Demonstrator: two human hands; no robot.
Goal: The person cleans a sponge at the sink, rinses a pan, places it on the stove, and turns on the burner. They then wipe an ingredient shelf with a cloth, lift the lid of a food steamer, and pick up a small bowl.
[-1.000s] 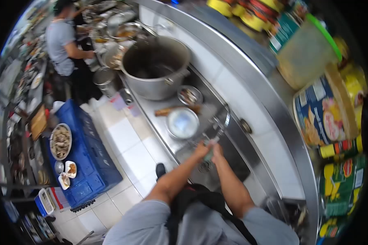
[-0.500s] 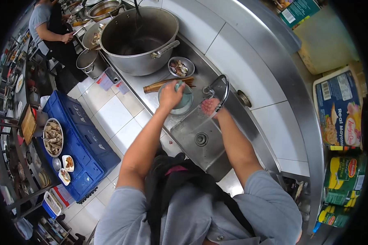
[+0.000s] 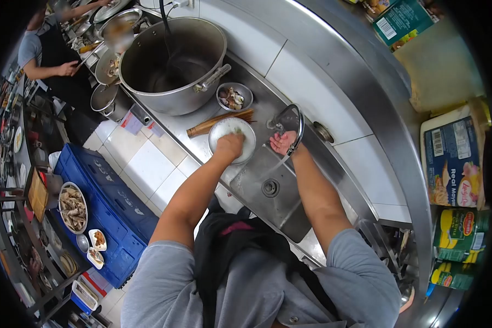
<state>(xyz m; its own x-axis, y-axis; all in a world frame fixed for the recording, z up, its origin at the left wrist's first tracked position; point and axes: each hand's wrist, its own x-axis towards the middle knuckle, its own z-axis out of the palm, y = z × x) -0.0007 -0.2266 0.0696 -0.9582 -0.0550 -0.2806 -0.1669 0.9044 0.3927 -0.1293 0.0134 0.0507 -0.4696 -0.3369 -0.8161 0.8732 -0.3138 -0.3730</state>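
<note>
My left hand (image 3: 231, 145) reaches down into a white bowl (image 3: 248, 153) of cloudy water. Its fingers bend round something I cannot make out, with a greenish patch beside them. Palm up, my right hand (image 3: 281, 142) is at the curved metal faucet (image 3: 299, 128), fingers apart and slightly curled, nothing in it. Water runs from the spout past this hand into the steel sink (image 3: 251, 188). Just behind the bowl lies a bundle of thin wooden sticks (image 3: 205, 128). Beyond it stands a small metal bowl (image 3: 246, 93) with food scraps.
A large metal pot (image 3: 169, 101) fills the counter's far end. At the left, a blue crate (image 3: 106, 180) bears a bowl of pale food pieces (image 3: 72, 206). Another person (image 3: 52, 68) works at the far left. A shelf with cans (image 3: 457, 229) and a mayonnaise tub (image 3: 451, 158) borders the right.
My left hand has lowered into the bowl with the greenish thing it was holding above it. My right hand stays by the faucet, its fingers more curled. The view has shifted slightly.
</note>
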